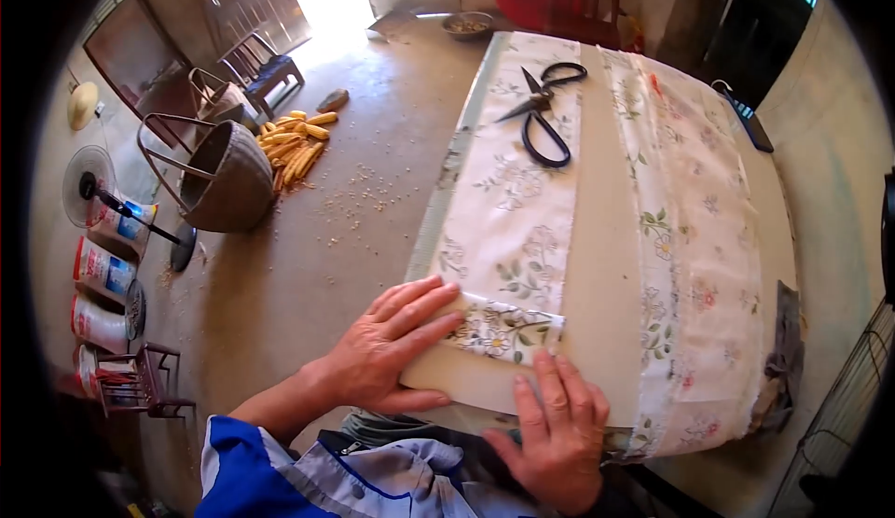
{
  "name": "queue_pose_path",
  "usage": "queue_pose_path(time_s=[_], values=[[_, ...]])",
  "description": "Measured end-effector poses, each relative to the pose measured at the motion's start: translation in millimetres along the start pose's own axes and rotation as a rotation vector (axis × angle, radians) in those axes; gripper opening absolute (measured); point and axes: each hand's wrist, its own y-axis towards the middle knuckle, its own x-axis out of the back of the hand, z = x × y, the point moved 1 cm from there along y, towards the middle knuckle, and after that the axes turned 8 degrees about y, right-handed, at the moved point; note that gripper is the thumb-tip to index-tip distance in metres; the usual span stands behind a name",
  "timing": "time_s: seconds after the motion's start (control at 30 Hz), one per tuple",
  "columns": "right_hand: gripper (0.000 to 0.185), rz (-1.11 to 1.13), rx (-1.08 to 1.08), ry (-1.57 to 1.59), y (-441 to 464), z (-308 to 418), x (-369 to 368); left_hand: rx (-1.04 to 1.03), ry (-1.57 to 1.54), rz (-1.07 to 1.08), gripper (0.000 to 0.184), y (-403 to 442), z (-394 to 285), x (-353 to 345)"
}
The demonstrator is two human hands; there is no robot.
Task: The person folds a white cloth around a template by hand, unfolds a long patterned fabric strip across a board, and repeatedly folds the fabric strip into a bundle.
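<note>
A long strip of white floral cloth (516, 182) lies lengthwise on the table, its near end folded over to show a brighter flower print on the folded flap (499, 329). My left hand (392, 345) rests flat with fingers stretched across the left end of that flap. At the flap's lower right corner, my right hand (559, 425) lies with its fingertips touching the cloth edge and the tabletop, fingers extended. Black-handled scissors (538, 105) lie opened on the far part of the strip. Further right, more floral cloth (713, 266) is spread along the table.
The table (604, 238) has a phone (750, 126) at its far right and a dark rag (786, 341) on the right edge. Left on the floor are corn cobs (296, 145), a large basket (224, 178), a fan (90, 182), several buckets (103, 266) and a small chair (144, 383).
</note>
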Motion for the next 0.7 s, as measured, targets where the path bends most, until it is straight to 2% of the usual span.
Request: queue_pose_path(time_s=[0.27, 0.4, 0.53, 0.67, 0.7], values=[[0.064, 0.003, -0.005, -0.019, -3, -1, 1, -0.057, 0.039, -0.031, 0.088, -3, 5, -3], [0.059, -0.093, -0.006, 0.005, 9, 5, 18, -0.064, -0.012, -0.091, 0.091, -2, 8, -6], [0.053, -0.057, 0.104, -0.117, 31, 8, 30, -0.081, -0.024, -0.16, 0.092, -4, 11, -11], [0.049, 0.014, 0.161, -0.192, 50, 1, 26, -0.073, -0.029, -0.206, 0.085, -3, 11, -11], [0.041, -0.006, 0.171, -0.204, 55, 0, 24, -0.063, -0.033, -0.22, 0.082, -3, 10, -10]])
